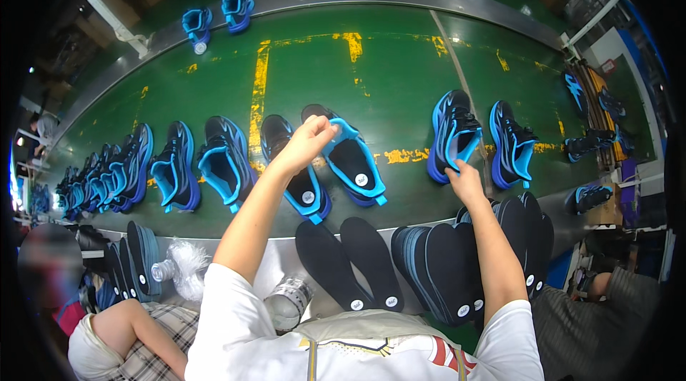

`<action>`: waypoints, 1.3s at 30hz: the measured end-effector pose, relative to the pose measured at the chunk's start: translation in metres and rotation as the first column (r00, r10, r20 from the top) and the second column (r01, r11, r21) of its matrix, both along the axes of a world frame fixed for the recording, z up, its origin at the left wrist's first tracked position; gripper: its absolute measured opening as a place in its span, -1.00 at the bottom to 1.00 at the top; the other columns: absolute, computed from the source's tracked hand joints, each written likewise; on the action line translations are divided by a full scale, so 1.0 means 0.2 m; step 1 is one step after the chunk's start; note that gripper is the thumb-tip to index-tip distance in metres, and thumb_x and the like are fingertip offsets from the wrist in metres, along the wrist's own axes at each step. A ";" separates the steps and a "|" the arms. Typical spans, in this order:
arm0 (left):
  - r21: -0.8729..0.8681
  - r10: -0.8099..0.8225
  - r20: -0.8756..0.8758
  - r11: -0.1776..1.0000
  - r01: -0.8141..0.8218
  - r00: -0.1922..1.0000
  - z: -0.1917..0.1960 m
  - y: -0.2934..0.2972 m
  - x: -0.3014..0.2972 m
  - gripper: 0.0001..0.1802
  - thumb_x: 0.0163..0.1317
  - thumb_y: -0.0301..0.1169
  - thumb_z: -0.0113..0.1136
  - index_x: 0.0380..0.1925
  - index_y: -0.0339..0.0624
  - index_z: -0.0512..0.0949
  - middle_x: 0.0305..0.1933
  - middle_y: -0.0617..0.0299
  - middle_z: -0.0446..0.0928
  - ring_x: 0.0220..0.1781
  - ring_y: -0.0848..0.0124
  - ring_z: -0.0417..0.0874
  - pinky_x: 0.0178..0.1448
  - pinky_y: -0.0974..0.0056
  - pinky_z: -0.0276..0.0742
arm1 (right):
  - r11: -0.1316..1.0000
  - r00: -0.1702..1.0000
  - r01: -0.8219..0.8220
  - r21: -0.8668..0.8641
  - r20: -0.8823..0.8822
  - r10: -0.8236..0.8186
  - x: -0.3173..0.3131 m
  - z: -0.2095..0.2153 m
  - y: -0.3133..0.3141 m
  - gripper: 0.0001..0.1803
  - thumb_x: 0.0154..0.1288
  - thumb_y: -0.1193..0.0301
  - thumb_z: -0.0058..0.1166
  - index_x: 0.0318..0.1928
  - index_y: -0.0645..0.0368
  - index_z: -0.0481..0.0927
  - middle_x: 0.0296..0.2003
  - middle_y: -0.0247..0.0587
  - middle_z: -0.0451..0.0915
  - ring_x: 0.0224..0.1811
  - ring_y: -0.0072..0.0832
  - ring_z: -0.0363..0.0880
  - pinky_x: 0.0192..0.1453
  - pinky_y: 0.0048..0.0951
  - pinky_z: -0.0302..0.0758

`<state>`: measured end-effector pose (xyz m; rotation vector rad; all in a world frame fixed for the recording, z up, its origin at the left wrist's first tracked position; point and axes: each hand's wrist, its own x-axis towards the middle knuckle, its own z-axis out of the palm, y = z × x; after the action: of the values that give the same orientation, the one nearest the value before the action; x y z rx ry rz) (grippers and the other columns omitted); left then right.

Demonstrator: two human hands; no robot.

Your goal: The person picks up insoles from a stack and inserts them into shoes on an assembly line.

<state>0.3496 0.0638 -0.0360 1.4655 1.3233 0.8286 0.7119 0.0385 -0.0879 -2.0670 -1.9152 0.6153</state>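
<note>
A black sports shoe with bright blue lining [350, 158] sits mid-tabletop toward the near edge, heel facing that edge. The left hand [309, 142] is at its front collar, fingers curled in; whether that grip pinches the lining cannot be told. The right hand [466, 179] has its grip closed on the heel rim of a blue-soled black shoe [451, 124], standing right of the middle.

The left forearm [259, 211] crosses in front of a partly covered black shoe with a blue heel loop [306, 194], just beside the first. Another black-and-blue shoe [502, 142] stands right of the right hand. A long row of black-and-blue shoes [128, 175] fills the left side of the green tabletop [307, 74], and a small shoe pair [236, 13] rests at its far edge. Below the near edge lie flat black insoles [368, 259], crumpled clear plastic [189, 274] and a clear, rounded container [288, 302].
</note>
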 end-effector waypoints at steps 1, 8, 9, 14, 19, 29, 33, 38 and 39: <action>-0.078 0.022 0.157 0.997 -0.009 0.987 0.03 -0.04 -0.01 -0.76 0.19 -0.29 0.02 -0.56 -0.15 0.31 -0.62 0.38 0.26 -0.64 0.62 0.14 -0.55 0.47 0.10 | 0.999 0.999 -0.046 -0.009 -0.012 0.046 -0.06 0.00 -0.03 -0.70 0.03 0.29 0.08 -0.25 0.20 0.49 -0.29 0.17 0.48 -0.19 0.04 0.44 -0.10 -0.18 0.39; -0.273 0.174 0.594 0.962 -0.006 0.785 0.18 -0.20 -0.11 -0.75 0.11 -0.42 0.12 -0.59 -0.08 0.23 -0.38 0.14 0.47 -0.66 0.63 0.19 -0.60 0.53 0.08 | 0.751 0.865 -0.487 0.446 0.366 0.343 -0.46 0.30 -0.29 -0.63 0.03 0.20 0.06 -0.17 0.15 0.52 -0.02 -0.05 0.36 0.04 -0.14 0.32 0.08 -0.05 0.23; -0.288 0.193 0.594 0.957 -0.017 0.781 0.19 -0.21 -0.10 -0.75 0.13 -0.42 0.11 -0.58 -0.07 0.22 -0.43 0.18 0.45 -0.66 0.62 0.22 -0.60 0.53 0.08 | 0.760 0.870 -0.492 0.425 0.266 0.414 -0.51 0.33 -0.35 -0.63 0.03 0.18 0.06 -0.22 0.17 0.51 -0.11 -0.08 0.40 -0.04 -0.17 0.37 0.00 -0.09 0.28; -0.361 0.277 0.517 0.929 -0.088 0.810 0.26 -0.21 -0.06 -0.92 0.20 -0.40 -0.01 -0.38 -0.15 0.35 -0.59 0.37 0.28 -0.69 0.65 0.15 -0.64 0.55 0.00 | 0.730 0.719 -0.683 0.020 0.197 0.667 -0.87 0.25 -0.90 -0.54 -0.07 -0.05 0.09 -0.46 0.13 0.45 -0.54 -0.25 0.45 -0.50 -0.30 0.47 -0.39 -0.29 0.33; -0.216 0.248 0.111 0.951 -0.220 0.962 0.22 -0.08 0.15 -0.75 0.28 -0.24 -0.17 -0.44 -0.12 0.42 -0.65 0.48 0.16 -0.69 0.67 0.09 -0.62 0.54 -0.01 | 0.696 0.624 -0.687 -0.206 0.324 0.711 -0.96 0.01 -1.11 -0.40 -0.21 -0.16 0.13 -0.42 0.16 0.49 -0.44 -0.23 0.41 -0.41 -0.38 0.44 -0.36 -0.33 0.30; 0.725 0.331 -0.549 0.645 0.241 0.767 -0.08 -0.02 0.65 -0.65 0.11 -0.20 0.07 -0.73 -0.19 0.42 -0.71 0.12 0.41 -0.67 0.17 0.47 -0.60 0.19 0.39 | 0.810 0.731 -0.571 -0.135 -0.532 0.427 -0.49 0.50 -0.96 -0.45 -0.23 0.18 0.35 -0.36 0.22 0.31 -0.27 -0.05 0.24 -0.22 -0.23 0.31 -0.09 -0.40 0.34; 0.627 0.280 -0.721 0.653 0.425 0.634 -0.23 -0.12 0.64 -0.53 0.09 -0.14 0.08 -0.14 -0.27 0.32 -0.73 0.20 0.42 -0.68 0.22 0.50 -0.58 0.22 0.38 | 0.848 0.789 -0.523 0.083 -0.328 0.519 -0.15 0.88 -0.76 -0.31 -0.19 0.20 0.32 -0.03 0.30 0.42 -0.04 0.04 0.37 -0.02 -0.15 0.35 0.06 -0.32 0.30; 0.547 0.250 -0.670 0.803 0.237 0.699 -0.19 -0.02 0.72 -0.43 0.07 -0.18 0.10 -0.02 -0.34 0.25 -0.68 0.12 0.47 -0.64 0.20 0.52 -0.54 0.18 0.41 | 0.834 0.941 -0.312 0.455 0.028 0.336 -0.01 0.89 -0.51 -0.81 -0.19 0.47 0.22 -0.47 0.27 0.58 -0.12 -0.04 0.49 -0.39 -0.28 0.40 -0.26 -0.39 0.38; 0.549 0.206 -0.626 0.801 0.238 0.753 -0.20 0.02 0.74 -0.46 0.08 -0.20 0.09 -0.02 -0.32 0.24 -0.67 0.08 0.47 -0.63 0.16 0.52 -0.54 0.15 0.41 | 0.814 0.936 -0.334 0.475 0.062 0.348 -0.02 0.87 -0.47 -0.87 -0.19 0.50 0.19 -0.53 0.26 0.56 -0.16 -0.07 0.51 -0.42 -0.31 0.40 -0.29 -0.40 0.38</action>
<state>0.4977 0.0678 -0.0757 2.4568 1.6309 0.7773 0.7074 -0.0553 0.0868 -1.4137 -2.1699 0.1929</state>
